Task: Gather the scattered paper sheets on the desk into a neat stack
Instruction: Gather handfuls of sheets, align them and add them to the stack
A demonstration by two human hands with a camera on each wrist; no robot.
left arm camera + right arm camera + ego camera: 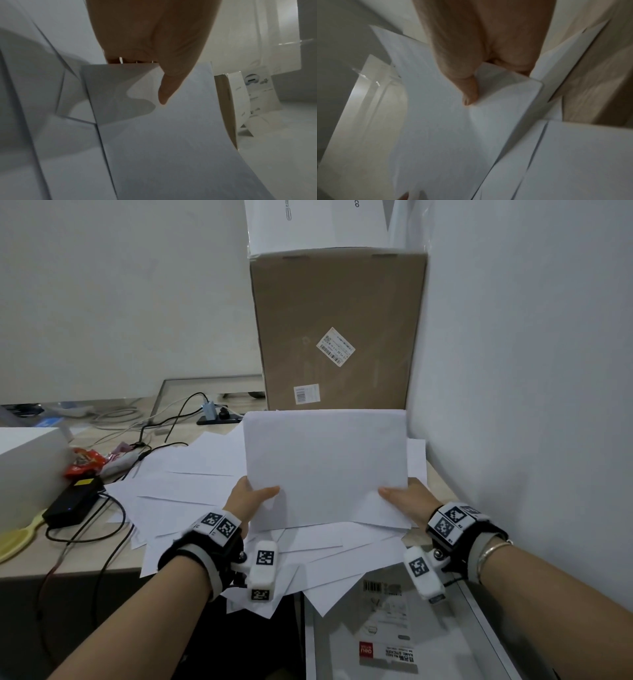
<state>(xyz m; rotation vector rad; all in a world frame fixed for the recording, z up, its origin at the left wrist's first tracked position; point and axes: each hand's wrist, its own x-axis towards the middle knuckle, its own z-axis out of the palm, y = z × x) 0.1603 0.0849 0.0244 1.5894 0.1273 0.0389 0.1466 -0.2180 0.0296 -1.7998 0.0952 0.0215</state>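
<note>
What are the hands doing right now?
Left hand: grips the held sheets at their left edge, thumb on top.
Right hand: grips the same sheets at their right edge.

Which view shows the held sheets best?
Head: the held sheets show whole, left hand and right hand gripping the near corners. Left wrist shows only one corner under the thumb; right wrist likewise, blurred.

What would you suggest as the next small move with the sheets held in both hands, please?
Probably lower the held sheets and tap their bottom edge square on the desk, since the left hand and right hand pinch them above the scattered sheets.
</note>
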